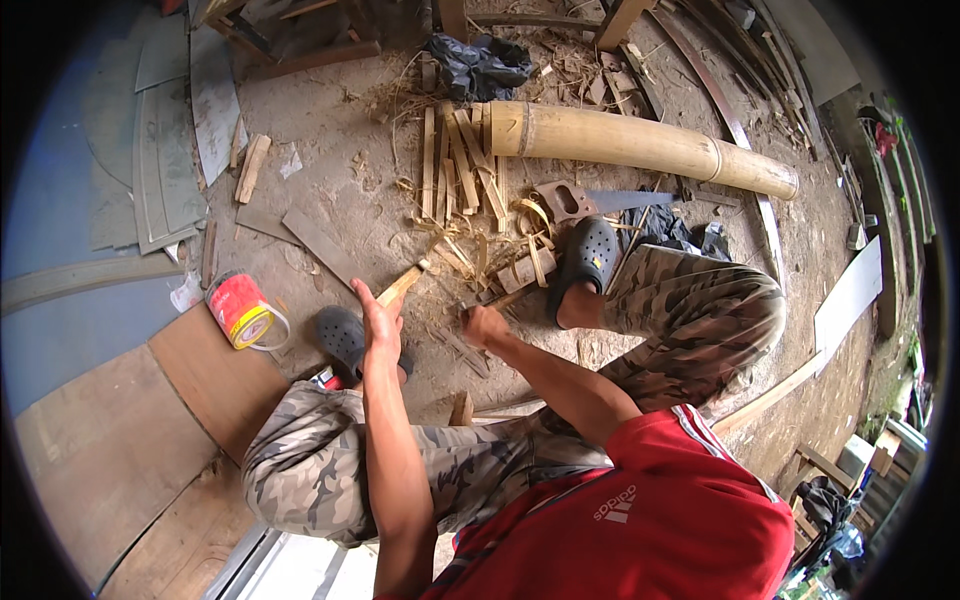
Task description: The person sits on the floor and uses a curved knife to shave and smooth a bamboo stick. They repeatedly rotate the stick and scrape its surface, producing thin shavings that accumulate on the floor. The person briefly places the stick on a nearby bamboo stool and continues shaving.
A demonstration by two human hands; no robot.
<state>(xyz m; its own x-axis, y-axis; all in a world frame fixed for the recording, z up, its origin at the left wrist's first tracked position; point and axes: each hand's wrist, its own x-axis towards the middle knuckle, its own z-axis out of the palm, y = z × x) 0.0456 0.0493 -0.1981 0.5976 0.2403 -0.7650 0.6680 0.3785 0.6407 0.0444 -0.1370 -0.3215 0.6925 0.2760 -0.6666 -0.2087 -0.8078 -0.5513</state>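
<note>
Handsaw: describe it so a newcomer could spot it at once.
Find the thick bamboo pole near the top. Just below it lies the handsaw. Its brown, holed handle and bluish blade set it apart from the pale strips on its left.

The red shirt (white-striped) tops camouflage trousers and grey clogs.

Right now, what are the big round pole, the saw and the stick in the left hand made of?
The pole looks like bamboo, smooth and tan with ringed joints. The saw's blade seems to be plain metal, thin and bluish-grey; its brown handle may be wood. The stick in the left hand looks raw and pale, maybe split bamboo or wood.
</note>
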